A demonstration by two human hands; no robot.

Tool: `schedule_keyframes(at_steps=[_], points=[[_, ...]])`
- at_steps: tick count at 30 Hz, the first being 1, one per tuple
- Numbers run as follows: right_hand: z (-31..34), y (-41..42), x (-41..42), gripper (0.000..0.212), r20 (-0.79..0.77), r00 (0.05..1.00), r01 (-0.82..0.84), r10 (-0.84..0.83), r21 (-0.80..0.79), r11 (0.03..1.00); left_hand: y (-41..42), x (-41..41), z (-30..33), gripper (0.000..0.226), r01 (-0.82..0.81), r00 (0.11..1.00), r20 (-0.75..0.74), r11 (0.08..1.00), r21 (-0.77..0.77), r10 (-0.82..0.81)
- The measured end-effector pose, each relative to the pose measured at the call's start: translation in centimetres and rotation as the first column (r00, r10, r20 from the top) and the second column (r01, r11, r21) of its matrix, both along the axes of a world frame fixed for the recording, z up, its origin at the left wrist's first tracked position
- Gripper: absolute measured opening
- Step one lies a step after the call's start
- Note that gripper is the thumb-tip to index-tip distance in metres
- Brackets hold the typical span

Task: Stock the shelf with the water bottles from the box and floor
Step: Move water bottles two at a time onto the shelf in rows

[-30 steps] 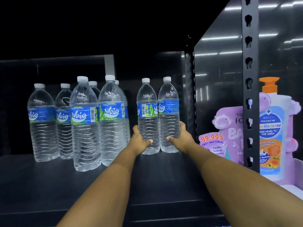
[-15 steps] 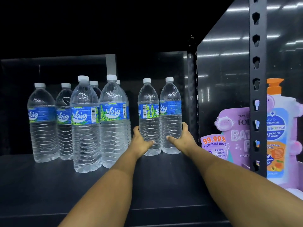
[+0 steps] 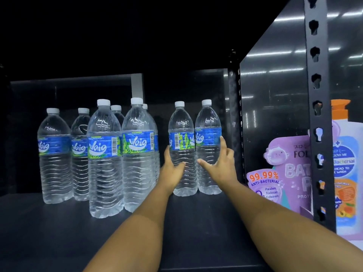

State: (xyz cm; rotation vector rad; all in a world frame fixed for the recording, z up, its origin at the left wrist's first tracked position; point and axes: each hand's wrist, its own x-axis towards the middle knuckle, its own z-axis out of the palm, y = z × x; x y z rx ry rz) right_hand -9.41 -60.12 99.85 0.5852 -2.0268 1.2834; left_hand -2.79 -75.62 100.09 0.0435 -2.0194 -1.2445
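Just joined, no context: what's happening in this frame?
A person is stocking a dark shelf with water bottles. The left hand grips one upright bottle, the right hand grips the bottle beside it; both stand on the shelf near its right wall. Six more bottles stand grouped to the left. Baby wash products sit in the next bay.

The water bottles [image 3: 105, 158] carry blue labels reading "Waig". The purple display card [image 3: 282, 173] reads "99.99% ANTI-BACTERIAL", "Paraben", "Triclosan". The pump bottle [image 3: 344, 173] reads "FOLLOW ME" and "HEAD TO".
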Motion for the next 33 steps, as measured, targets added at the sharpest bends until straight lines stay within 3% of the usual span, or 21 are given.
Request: schedule_keyframes(at_steps=[6, 11, 20, 24, 28, 33], points=[[0.1, -0.1, 0.1, 0.101, 0.021, 0.999, -0.045, 0.046, -0.052, 0.998, -0.3, 0.1, -0.2, 0.078, -0.001, 0.999, -0.047, 1.0, -0.013, 0.0], [-0.4, 0.2, -0.1, 0.089, 0.014, 0.989, -0.141, 0.144, -0.147, 0.979, 0.5, 0.2, -0.1, 0.093, -0.079, 0.995, -0.06, 0.995, -0.066, 0.075], [-0.2, -0.2, -0.3, 0.115, 0.048, 0.999, -0.019, 0.02, -0.028, 0.999, -0.6, 0.7, -0.2, 0.085, 0.055, 0.998, 0.009, 0.998, -0.018, -0.055], [-0.3, 0.1, -0.3, 0.109, 0.052, 0.997, -0.052, 0.054, -0.033, 0.998, -0.6, 1.0, -0.2, 0.087, 0.054, 0.999, -0.007, 0.998, -0.042, -0.054], [-0.5, 0.4, -0.1, 0.092, 0.031, 0.995, -0.092, 0.094, -0.068, 0.993, -0.3, 1.0, -0.3, 0.104, -0.007, 1.0, -0.005, 0.999, -0.033, 0.006], [-0.6, 0.1, -0.2, 0.109, 0.051, 0.994, -0.095, 0.099, -0.064, 0.993, -0.2, 0.8, -0.2, 0.091, 0.057, 0.998, 0.027, 0.998, -0.014, -0.056]])
